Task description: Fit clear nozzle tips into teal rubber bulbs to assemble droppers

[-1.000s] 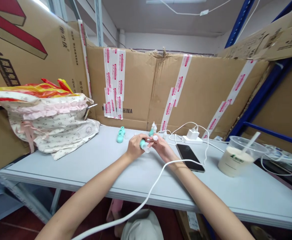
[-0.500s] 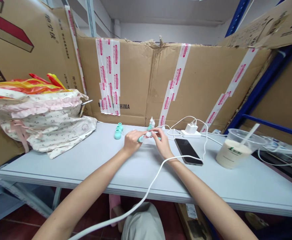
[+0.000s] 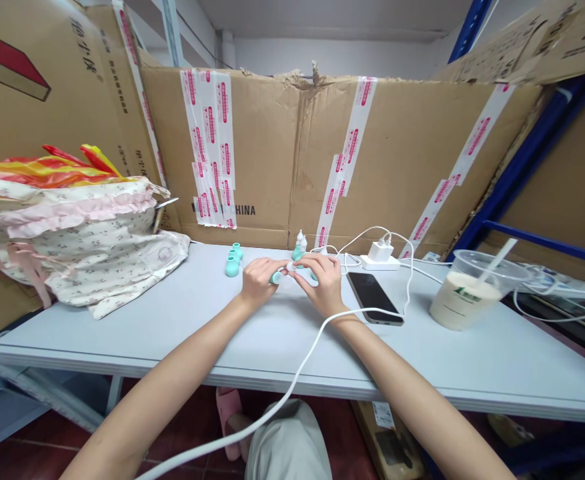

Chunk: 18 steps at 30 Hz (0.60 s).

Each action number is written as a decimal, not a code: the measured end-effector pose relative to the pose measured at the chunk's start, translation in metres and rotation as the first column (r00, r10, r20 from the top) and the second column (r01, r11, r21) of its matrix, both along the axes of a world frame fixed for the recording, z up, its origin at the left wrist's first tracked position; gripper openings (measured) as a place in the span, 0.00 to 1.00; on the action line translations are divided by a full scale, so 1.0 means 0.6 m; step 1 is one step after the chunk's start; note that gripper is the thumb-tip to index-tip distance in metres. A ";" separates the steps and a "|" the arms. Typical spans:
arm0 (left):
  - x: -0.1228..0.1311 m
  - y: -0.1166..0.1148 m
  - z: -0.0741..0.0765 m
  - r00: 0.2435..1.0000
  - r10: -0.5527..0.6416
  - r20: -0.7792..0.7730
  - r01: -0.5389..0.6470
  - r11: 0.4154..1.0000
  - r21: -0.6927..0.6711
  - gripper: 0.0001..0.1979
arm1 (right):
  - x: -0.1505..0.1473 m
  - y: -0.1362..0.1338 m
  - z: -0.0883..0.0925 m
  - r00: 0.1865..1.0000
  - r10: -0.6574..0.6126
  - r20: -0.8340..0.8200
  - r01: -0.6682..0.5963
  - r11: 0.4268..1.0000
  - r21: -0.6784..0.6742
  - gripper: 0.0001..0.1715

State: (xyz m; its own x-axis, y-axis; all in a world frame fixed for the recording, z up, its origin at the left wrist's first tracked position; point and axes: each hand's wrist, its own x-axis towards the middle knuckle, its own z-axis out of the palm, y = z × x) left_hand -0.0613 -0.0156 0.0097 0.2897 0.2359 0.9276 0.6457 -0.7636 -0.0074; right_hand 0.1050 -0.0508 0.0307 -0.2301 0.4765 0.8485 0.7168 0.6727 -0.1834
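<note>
My left hand [image 3: 257, 280] is closed around a small teal piece [image 3: 275, 277] just above the pale table [image 3: 182, 320]. My right hand [image 3: 322, 280] pinches a small white part [image 3: 289, 267] against that teal piece, fingers curled. The two hands meet at the table's middle back. Two more teal pieces [image 3: 233, 263] stand just left of my left hand. A small teal and white bottle-like item [image 3: 299, 245] stands behind my hands by the cardboard wall.
A black phone [image 3: 373, 290] lies right of my right hand, with a white charger [image 3: 380, 253] and cables behind it. A lidded plastic cup with a straw [image 3: 467, 293] stands farther right. A floral fabric bag [image 3: 77, 240] fills the left. A white cable [image 3: 292, 387] crosses my right wrist.
My hands slid slightly away toward the back of the table, and the view tilted down a little. The teal piece stays in my left hand, with the right fingers still working at its tip.
</note>
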 end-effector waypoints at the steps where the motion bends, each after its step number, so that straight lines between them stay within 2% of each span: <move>1: 0.001 -0.001 0.000 1.000 -0.013 -0.007 0.013 1.000 0.014 0.11 | 0.001 0.001 -0.001 1.000 -0.007 0.011 0.007 1.000 0.023 0.08; 7: 0.005 0.002 -0.004 1.000 -0.001 0.027 0.000 0.999 0.052 0.10 | -0.002 0.005 -0.006 0.998 -0.050 -0.026 0.053 0.992 0.118 0.08; 14: -0.001 0.031 -0.033 0.984 0.117 -0.137 -0.119 0.993 -0.012 0.12 | -0.007 0.022 -0.020 0.997 -0.077 0.006 0.077 0.996 -0.045 0.08; 18: 0.003 0.035 -0.041 0.974 0.133 -0.183 -0.149 0.986 -0.076 0.13 | -0.003 0.035 -0.034 0.997 -0.078 0.030 0.080 0.991 -0.108 0.08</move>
State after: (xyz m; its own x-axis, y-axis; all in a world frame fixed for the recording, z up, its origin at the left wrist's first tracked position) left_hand -0.0592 0.0057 -0.0148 0.4045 0.3653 0.8384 0.7415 -0.6676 -0.0669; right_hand 0.1030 -0.0299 0.0106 -0.2090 0.5833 0.7849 0.7723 0.5908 -0.2334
